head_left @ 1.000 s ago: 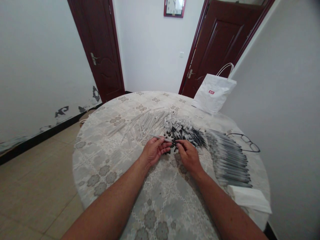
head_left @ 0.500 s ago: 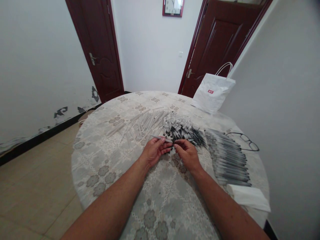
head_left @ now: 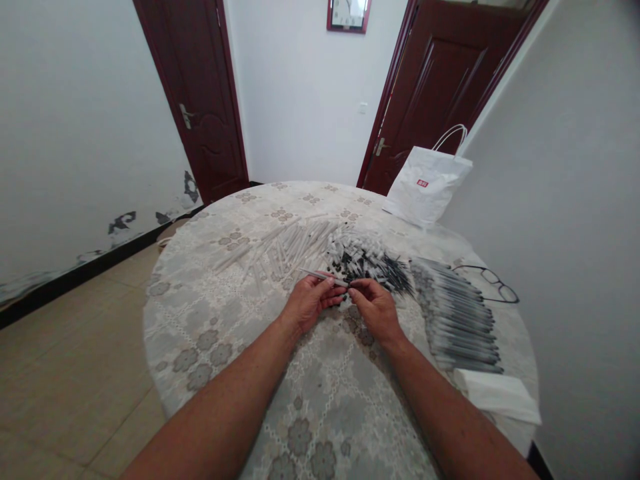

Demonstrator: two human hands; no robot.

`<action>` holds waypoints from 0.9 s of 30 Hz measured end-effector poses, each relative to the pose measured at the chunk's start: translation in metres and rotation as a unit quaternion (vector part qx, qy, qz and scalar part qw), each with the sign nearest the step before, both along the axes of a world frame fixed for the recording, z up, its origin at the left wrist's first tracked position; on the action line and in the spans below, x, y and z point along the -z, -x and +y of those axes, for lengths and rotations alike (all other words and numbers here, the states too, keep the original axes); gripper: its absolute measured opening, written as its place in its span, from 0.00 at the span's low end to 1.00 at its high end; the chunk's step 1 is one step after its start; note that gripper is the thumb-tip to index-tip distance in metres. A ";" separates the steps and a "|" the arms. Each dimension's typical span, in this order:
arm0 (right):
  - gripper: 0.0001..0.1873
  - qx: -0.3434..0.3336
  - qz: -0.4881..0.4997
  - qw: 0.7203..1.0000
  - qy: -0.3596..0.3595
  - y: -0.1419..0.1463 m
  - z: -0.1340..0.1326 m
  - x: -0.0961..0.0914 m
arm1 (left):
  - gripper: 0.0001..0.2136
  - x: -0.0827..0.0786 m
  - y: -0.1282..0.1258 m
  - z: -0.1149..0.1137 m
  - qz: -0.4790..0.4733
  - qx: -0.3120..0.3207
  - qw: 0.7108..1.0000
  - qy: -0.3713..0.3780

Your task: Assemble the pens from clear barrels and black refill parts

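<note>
A slim pale pen barrel (head_left: 323, 276) is pinched in my left hand (head_left: 309, 303), pointing up to the left. My right hand (head_left: 376, 308) closes its thumb and forefinger around a small black piece at the barrel's right end; the fingertips partly hide it. Just beyond my hands are a heap of white pen caps (head_left: 363, 248), thin black refills (head_left: 395, 272) and scattered little black plugs (head_left: 336, 268). Loose translucent barrels (head_left: 295, 245) lie spread out behind my left hand.
Assembled-looking pens (head_left: 463, 320) lie in a long row on the right, with eyeglasses (head_left: 493, 283) beside them. Nearer stands a white folded packet (head_left: 497, 393). A white paper bag (head_left: 430, 183) is at the back right of the round, cloth-covered table (head_left: 215, 400).
Both hands hold nearly the same place. The barrel and the fingertips at its right end have shifted very slightly; the view has moved a touch.
</note>
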State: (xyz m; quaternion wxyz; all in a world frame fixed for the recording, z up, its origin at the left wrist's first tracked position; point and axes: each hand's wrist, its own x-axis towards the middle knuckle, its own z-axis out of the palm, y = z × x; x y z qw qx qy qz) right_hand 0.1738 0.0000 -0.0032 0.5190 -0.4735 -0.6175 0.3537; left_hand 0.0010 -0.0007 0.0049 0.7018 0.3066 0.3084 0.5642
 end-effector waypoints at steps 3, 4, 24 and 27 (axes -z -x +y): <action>0.14 0.011 -0.010 1.000 -0.008 -0.001 0.000 0.001 | 0.14 0.003 0.000 0.001 0.018 0.003 1.000 -0.004; 0.14 0.012 -0.014 1.000 -0.010 -0.001 0.000 0.002 | 0.14 0.004 0.000 0.002 0.026 0.002 1.000 -0.004; 0.15 0.021 -0.146 0.987 -0.069 -0.004 -0.011 -0.008 | 0.13 0.006 -0.001 0.001 0.068 0.006 0.998 -0.009; 0.12 0.023 -0.175 0.981 -0.079 -0.003 -0.012 -0.009 | 0.13 0.006 0.000 0.001 0.071 0.006 0.997 -0.007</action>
